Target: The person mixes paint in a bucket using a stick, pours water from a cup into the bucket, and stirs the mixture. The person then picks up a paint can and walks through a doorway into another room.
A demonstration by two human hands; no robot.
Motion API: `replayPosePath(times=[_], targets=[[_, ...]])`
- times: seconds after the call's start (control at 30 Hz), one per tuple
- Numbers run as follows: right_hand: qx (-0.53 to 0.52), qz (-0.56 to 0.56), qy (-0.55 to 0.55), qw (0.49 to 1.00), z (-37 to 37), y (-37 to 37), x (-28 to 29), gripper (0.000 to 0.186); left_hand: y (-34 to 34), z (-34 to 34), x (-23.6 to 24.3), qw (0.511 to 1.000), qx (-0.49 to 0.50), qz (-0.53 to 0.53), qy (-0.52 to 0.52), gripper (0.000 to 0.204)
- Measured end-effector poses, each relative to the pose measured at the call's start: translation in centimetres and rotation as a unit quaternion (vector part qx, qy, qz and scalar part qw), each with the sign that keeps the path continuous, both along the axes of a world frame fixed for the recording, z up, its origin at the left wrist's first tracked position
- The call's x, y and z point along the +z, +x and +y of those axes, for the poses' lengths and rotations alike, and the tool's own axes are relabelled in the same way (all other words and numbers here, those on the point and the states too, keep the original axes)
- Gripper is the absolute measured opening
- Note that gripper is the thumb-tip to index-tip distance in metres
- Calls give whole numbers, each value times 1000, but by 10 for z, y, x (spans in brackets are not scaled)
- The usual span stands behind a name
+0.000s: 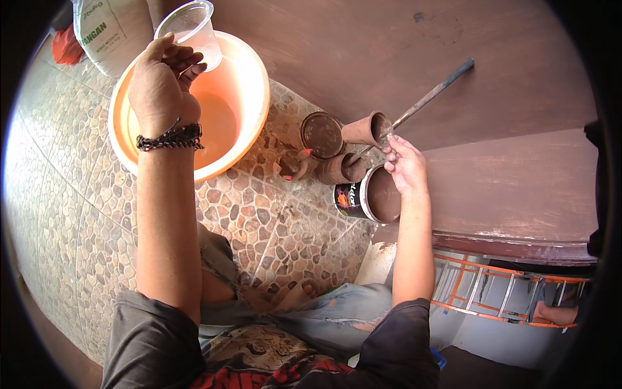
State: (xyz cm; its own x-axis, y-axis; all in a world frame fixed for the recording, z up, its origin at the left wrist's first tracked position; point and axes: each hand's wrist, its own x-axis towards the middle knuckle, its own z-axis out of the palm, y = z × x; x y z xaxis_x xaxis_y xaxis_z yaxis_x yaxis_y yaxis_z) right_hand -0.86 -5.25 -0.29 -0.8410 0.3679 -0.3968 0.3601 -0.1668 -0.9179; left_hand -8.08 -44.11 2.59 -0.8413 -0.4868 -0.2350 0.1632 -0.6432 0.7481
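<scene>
My left hand [159,97] holds a clear plastic cup [208,48] by its side, above a large peach-coloured basin [264,97] with some liquid in the bottom. My right hand [407,163] pinches the rim of a brown-coated cup [358,131], which is tipped so its mouth faces right. Just below that hand is a black bucket [352,200] of brown paint. Beside the bucket stands another brown-smeared cup [332,170]. A long stick [433,93] with a dark end slants up to the right from this cup, passing behind the tipped one.
A round brown-stained container [322,135] and a small one with red-tipped tools [295,167] sit on the pebble-patterned floor [240,214]. Behind rises a brown surface [363,52]. A white sack [113,32] and red bag [67,45] lie far left; an orange ladder [483,295] is at right.
</scene>
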Motion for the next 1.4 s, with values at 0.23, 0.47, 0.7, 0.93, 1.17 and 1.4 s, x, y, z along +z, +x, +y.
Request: replayPosePath(times=[0.23,0.47,0.7,0.93,1.17,1.4], targets=[[-13,-1,27,1000,-18,-19,-24,16,-2,-11,0,999,-36,2,-1,16],[-81,-28,32,996,-29,-43,-88,12,-3,-31,3,996,-73,37,-36,15],[-113,-189,141,965,-29,-102,-175,10,2,-24,12,988,-117,47,-86,14],[-160,-231,27,959,-25,-132,-214,22,3,-20,23,974,-144,42,-169,22],[-178,-266,63,945,-20,-121,-222,19,-4,-16,16,970,-165,43,-174,20],[-176,-224,-20,958,-42,-111,-198,41,-14,-5,2,974,-173,26,-144,19]])
